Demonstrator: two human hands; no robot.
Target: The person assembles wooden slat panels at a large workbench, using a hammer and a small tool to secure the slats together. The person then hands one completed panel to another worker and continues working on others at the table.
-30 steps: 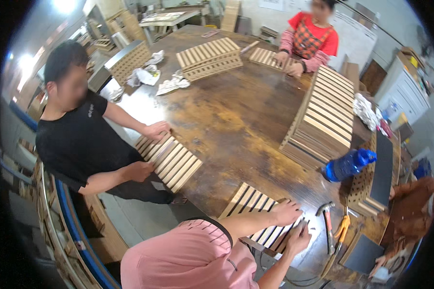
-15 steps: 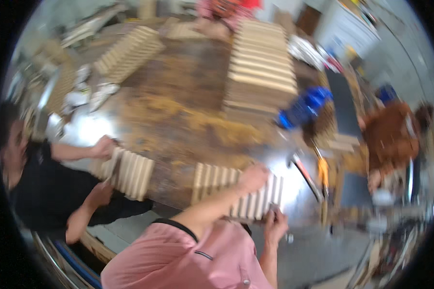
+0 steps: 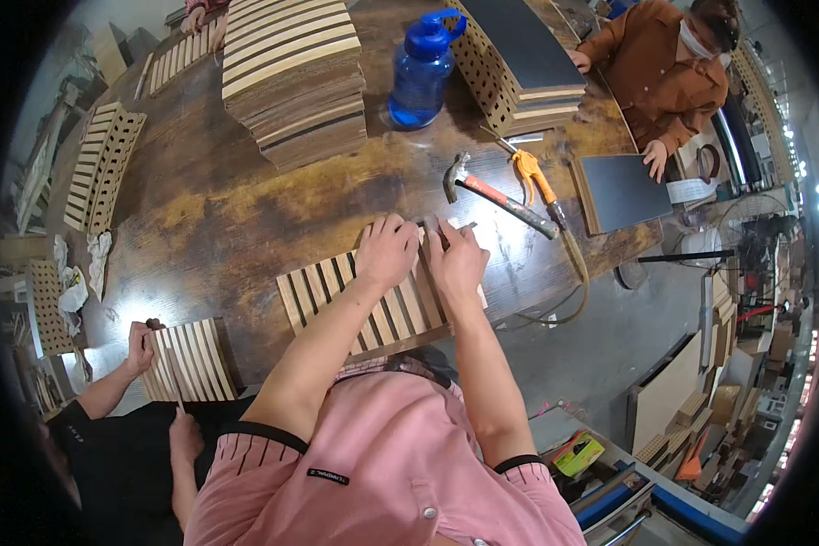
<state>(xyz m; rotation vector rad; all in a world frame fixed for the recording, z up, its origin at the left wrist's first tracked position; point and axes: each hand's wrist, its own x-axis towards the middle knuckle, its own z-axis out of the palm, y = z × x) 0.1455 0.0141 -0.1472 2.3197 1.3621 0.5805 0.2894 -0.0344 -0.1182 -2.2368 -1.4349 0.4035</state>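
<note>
A slatted wooden panel (image 3: 314, 287), pale strips with dark grooves between them, lies on the near edge of the table in front of me. My left hand (image 3: 389, 253) rests on top of it, fingers laid forward toward its far edge. Close beside it, my right hand (image 3: 458, 264) is on the panel's right end, its fingers bent at the far edge. A small dark sliver shows by the right fingertips; I cannot make out what it is. Beyond my right hand lie a hammer (image 3: 505, 198) with a red handle and an orange air blow gun (image 3: 532, 175) on a hose.
A tall stack of slatted panels (image 3: 291, 82) stands at the back, next to a blue water jug (image 3: 420, 77). Dark-topped boards (image 3: 623, 191) lie at the right, near a person in brown (image 3: 660, 73). At the left, a person in black (image 3: 127, 455) handles another slatted panel (image 3: 191, 359).
The view has swung to the right. My right hand has moved from the panel's near edge to its far edge, and my left hand is now next to it.
</note>
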